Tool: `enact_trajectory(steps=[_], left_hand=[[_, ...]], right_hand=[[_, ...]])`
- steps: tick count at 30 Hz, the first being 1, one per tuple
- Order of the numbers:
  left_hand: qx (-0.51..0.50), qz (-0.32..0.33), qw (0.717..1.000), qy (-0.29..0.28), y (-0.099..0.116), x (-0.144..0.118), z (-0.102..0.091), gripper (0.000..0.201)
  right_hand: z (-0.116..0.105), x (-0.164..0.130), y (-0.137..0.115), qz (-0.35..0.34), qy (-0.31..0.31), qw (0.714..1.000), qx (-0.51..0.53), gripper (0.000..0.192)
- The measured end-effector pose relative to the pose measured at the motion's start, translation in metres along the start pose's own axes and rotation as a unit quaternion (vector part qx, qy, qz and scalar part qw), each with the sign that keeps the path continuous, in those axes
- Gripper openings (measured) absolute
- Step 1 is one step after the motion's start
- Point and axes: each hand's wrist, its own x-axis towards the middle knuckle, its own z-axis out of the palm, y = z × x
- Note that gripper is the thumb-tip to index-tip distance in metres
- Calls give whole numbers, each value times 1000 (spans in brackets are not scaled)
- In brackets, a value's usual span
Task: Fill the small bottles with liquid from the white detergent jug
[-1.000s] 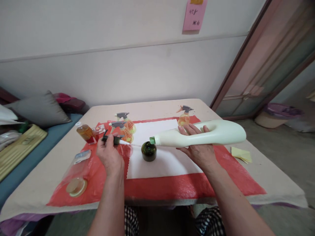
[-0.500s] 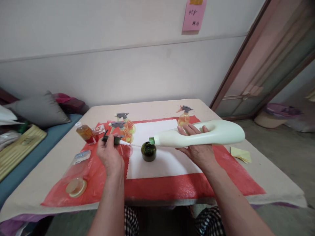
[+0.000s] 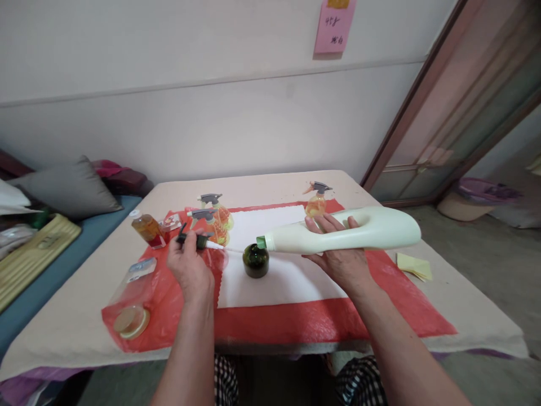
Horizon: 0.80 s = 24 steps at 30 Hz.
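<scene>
My right hand [image 3: 338, 245] is closed round a large pale green jug-like bottle [image 3: 380, 228], tipped onto its side. The bottle's green spout [image 3: 261, 242] meets the mouth of a small dark green bottle [image 3: 256, 263], which stands upright on a white cloth [image 3: 279, 287]. Any liquid flowing between them cannot be made out. Between the fingers of my left hand [image 3: 190, 262] is a black pump top [image 3: 198, 241]. Its white stem and thin tube point right, towards the small bottle.
Spray bottles [image 3: 220, 225] stand behind my left hand, and another spray bottle [image 3: 316, 202] is at the back right. An amber bottle [image 3: 147, 228], a round lidded jar [image 3: 132, 321] and yellow paper notes [image 3: 414, 266] lie around the red plastic sheet [image 3: 287, 324].
The red sheet's front left corner has folded inward near the round jar. Both hands and what they hold stay nearly still.
</scene>
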Motion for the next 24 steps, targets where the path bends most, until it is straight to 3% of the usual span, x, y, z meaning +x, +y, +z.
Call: enact_trajectory(steps=[14,24], left_hand=[[6,-1,1000,-3,0,0,0,21],[-5,-4,1000,5,1,0,0,22]], right_hand=[[-1,1,0,-1,-2,1000,-8,74],[-4,2,-1,2,-1,1000,-3,81]])
